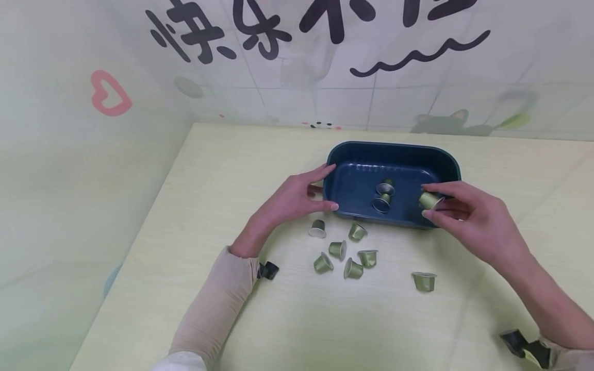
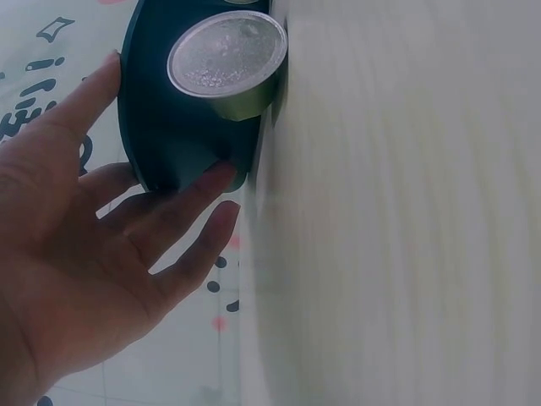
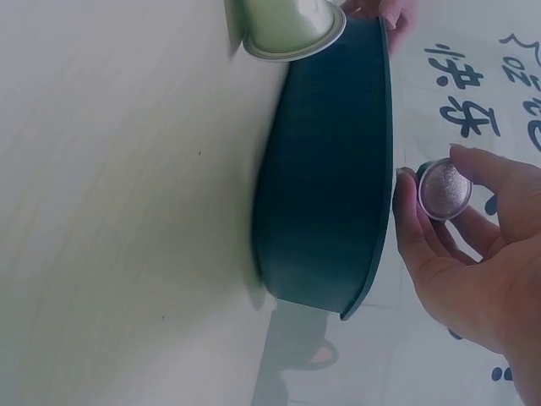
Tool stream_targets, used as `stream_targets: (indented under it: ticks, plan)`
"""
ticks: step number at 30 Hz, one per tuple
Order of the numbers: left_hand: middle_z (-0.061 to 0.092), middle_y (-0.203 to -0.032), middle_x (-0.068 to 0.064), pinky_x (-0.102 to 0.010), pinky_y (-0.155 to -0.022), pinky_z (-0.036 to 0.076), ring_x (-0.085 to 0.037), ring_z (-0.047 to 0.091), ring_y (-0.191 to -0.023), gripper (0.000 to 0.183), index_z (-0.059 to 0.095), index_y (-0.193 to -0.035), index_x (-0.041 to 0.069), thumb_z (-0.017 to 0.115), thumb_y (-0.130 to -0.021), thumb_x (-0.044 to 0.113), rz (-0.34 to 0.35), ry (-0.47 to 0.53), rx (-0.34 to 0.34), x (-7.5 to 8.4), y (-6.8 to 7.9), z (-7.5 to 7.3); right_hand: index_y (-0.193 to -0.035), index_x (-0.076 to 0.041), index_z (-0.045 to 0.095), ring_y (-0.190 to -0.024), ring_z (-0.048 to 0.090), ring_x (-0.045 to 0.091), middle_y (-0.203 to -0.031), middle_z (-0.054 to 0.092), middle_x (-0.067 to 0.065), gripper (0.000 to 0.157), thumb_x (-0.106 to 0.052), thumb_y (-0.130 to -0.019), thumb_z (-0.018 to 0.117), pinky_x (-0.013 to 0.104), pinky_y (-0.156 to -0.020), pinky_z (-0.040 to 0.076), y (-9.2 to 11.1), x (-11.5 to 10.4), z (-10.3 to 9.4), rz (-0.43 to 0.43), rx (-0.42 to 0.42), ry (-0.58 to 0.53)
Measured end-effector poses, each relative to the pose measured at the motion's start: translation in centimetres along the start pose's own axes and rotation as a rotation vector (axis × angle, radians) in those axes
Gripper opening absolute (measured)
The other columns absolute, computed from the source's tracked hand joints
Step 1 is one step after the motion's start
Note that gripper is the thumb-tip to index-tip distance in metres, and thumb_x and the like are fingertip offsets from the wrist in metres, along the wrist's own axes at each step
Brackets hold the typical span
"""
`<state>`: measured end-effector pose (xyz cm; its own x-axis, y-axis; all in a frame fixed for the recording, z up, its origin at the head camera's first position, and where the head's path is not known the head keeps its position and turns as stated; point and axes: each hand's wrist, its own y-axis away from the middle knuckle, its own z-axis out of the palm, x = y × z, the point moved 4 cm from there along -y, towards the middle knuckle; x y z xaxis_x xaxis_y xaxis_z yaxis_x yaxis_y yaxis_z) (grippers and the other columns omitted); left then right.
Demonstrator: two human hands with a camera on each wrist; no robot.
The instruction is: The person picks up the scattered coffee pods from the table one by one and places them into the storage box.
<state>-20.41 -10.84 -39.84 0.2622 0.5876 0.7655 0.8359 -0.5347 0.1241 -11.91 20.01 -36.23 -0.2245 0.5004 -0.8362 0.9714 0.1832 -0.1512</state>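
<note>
Against the left end of a dark blue rectangular tub point(image 1: 348, 214), my left hand point(image 1: 290, 198) holds the rim between its thumb and forefinger. My right hand point(image 1: 482, 221) pinches a green coffee capsule point(image 1: 429, 200) between thumb and fingers, above the tub's right end. The right wrist view shows that capsule's silver lid point(image 3: 445, 189) beside the tub's rim. Inside the tub lie two more capsules, one of them with its round lid point(image 1: 382, 205) showing. Several green capsules lie on the table in front, among them one capsule point(image 1: 353, 269) in a loose group.
A single capsule point(image 1: 424, 282) lies apart on the right side of the pale wooden table point(image 1: 362, 324). Behind the table stands a wall covering point(image 1: 320, 108) with dark lettering. Another pale covering with a pink heart point(image 1: 110, 94) borders the left side.
</note>
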Motion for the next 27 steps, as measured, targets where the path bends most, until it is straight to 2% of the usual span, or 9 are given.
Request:
stream_targets:
  ticks: [7, 14, 18, 27]
  plan:
    - [0.031, -0.16, 0.002, -0.031, -0.096, 0.051, -0.017, 0.064, -0.117, 0.086, 0.033, -0.156, 0.026, 0.08, -0.085, 0.036, 0.001, 0.0, 0.004, 0.1, 0.1, -0.1, -0.125, -0.012, 0.068, -0.082, 0.066, -0.004, -0.102, 0.068, -0.011, 0.04, -0.008, -0.087, 0.078, 0.01, -0.069, 0.052, -0.2, 0.4, -0.2, 0.081, 0.006, 0.049]
    - [0.031, -0.16, 0.003, -0.032, -0.097, 0.051, -0.017, 0.063, -0.117, 0.086, 0.033, -0.156, 0.026, 0.08, -0.085, 0.036, -0.001, 0.003, 0.004, 0.1, 0.2, -0.1, -0.125, -0.015, 0.067, -0.083, 0.065, -0.011, -0.096, 0.069, -0.017, 0.039, -0.021, -0.088, 0.078, 0.012, -0.064, 0.051, -0.5, 0.8, -0.4, 0.183, 0.007, 0.078]
    - [0.031, -0.16, 0.003, -0.03, -0.097, 0.051, -0.017, 0.063, -0.118, 0.086, 0.033, -0.156, 0.027, 0.08, -0.085, 0.036, -0.001, -0.002, 0.006, 0.2, 0.2, -0.1, -0.125, -0.016, 0.066, -0.084, 0.063, -0.013, -0.098, 0.069, -0.016, 0.038, -0.024, -0.089, 0.077, 0.013, -0.063, 0.051, -0.7, 0.9, -0.4, 0.193, 0.007, 0.087]
    - [0.033, -0.159, 0.001, -0.029, -0.095, 0.051, -0.019, 0.063, -0.118, 0.086, 0.035, -0.155, 0.025, 0.081, -0.084, 0.035, 0.001, -0.015, 0.012, 0.2, 0.2, -0.1, -0.126, -0.018, 0.066, -0.085, 0.061, -0.014, -0.11, 0.068, 0.001, 0.037, -0.026, -0.091, 0.075, 0.012, -0.062, 0.05, -1.2, 1.0, -0.2, 0.166, 0.01, 0.129]
